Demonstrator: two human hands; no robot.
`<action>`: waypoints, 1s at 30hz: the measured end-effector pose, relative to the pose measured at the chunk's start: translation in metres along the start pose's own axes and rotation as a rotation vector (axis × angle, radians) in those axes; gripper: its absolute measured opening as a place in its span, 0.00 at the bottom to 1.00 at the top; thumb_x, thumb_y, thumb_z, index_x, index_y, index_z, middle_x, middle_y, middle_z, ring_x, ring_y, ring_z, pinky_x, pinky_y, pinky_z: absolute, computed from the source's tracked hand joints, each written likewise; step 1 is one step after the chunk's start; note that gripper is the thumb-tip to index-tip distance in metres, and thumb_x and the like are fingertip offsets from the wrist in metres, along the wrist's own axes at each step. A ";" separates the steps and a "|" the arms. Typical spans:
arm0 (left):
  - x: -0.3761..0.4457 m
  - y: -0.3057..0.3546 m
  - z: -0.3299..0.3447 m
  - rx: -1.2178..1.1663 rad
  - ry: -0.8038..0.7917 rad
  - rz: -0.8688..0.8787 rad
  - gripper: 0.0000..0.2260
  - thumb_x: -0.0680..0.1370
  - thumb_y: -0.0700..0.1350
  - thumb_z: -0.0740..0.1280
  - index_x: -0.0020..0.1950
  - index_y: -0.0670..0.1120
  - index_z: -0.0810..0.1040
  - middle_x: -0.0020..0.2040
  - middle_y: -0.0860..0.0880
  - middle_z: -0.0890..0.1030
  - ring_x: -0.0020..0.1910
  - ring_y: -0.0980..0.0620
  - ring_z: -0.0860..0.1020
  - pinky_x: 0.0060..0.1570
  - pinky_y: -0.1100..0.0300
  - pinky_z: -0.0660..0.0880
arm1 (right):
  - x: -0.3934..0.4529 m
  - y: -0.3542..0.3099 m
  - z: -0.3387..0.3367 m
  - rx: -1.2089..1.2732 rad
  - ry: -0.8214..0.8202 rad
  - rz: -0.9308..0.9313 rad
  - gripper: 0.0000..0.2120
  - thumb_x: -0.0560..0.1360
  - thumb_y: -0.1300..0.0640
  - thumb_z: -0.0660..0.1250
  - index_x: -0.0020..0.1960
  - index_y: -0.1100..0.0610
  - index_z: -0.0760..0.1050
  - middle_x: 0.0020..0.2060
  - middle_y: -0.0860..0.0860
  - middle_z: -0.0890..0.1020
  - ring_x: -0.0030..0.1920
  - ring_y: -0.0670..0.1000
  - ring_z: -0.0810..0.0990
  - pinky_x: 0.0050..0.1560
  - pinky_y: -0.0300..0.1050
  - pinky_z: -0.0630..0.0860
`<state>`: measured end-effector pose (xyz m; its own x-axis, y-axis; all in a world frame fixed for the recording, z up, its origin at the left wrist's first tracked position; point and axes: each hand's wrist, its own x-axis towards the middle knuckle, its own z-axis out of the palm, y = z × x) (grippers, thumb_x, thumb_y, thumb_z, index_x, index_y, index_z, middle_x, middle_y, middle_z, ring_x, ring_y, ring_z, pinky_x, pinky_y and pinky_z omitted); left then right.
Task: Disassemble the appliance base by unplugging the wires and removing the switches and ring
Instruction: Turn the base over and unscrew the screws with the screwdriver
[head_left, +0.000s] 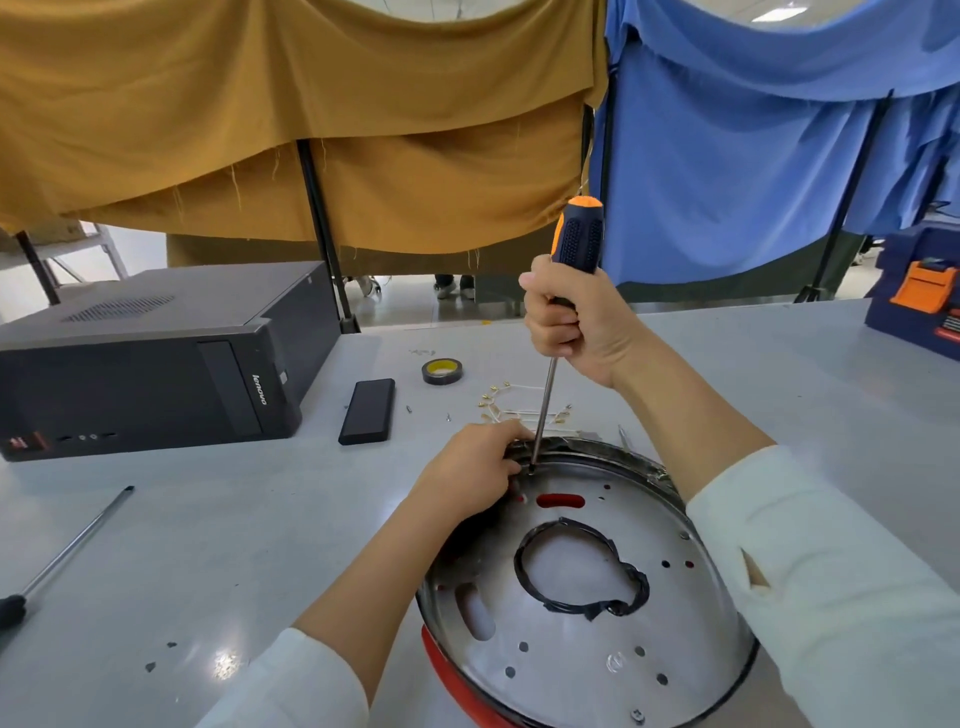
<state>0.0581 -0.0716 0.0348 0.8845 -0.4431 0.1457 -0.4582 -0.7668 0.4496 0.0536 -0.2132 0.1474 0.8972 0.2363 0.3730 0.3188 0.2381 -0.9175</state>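
Note:
The round metal appliance base lies bottom-up on the table, with a red rim at its lower left and a black tape-lined opening in the middle. My left hand grips the base's far-left edge, fingers curled over the rim. My right hand holds an orange-and-black screwdriver upright; its tip sits just inside the rim, beside my left fingers. White wires with brass terminals lie on the table beyond the base.
A black computer tower lies on its side at the left. A black slab, a tape roll and small screws sit mid-table. Another screwdriver lies at the left edge. A blue-orange tool case stands far right.

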 end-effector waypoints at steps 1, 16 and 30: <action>0.000 0.000 0.000 -0.001 0.001 0.000 0.18 0.77 0.38 0.64 0.65 0.52 0.74 0.62 0.49 0.77 0.61 0.48 0.74 0.60 0.53 0.71 | -0.001 0.000 -0.003 0.008 0.001 -0.005 0.20 0.73 0.60 0.62 0.26 0.49 0.61 0.20 0.46 0.61 0.20 0.46 0.56 0.22 0.35 0.55; -0.001 0.000 0.003 0.020 0.006 -0.012 0.20 0.76 0.35 0.63 0.66 0.51 0.72 0.60 0.48 0.78 0.57 0.49 0.76 0.54 0.58 0.73 | -0.005 0.003 0.029 -0.081 0.170 -0.089 0.19 0.76 0.60 0.67 0.29 0.51 0.64 0.21 0.45 0.63 0.21 0.46 0.59 0.23 0.35 0.59; -0.004 0.002 0.002 0.029 0.010 -0.024 0.19 0.76 0.36 0.63 0.65 0.51 0.71 0.58 0.47 0.78 0.48 0.52 0.74 0.44 0.59 0.70 | -0.013 0.001 0.049 -0.360 0.401 -0.222 0.13 0.75 0.56 0.69 0.37 0.54 0.67 0.26 0.48 0.69 0.26 0.48 0.68 0.29 0.43 0.71</action>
<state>0.0537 -0.0722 0.0337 0.8961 -0.4198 0.1440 -0.4389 -0.7902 0.4278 0.0272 -0.1701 0.1481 0.8204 -0.1744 0.5446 0.5332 -0.1107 -0.8387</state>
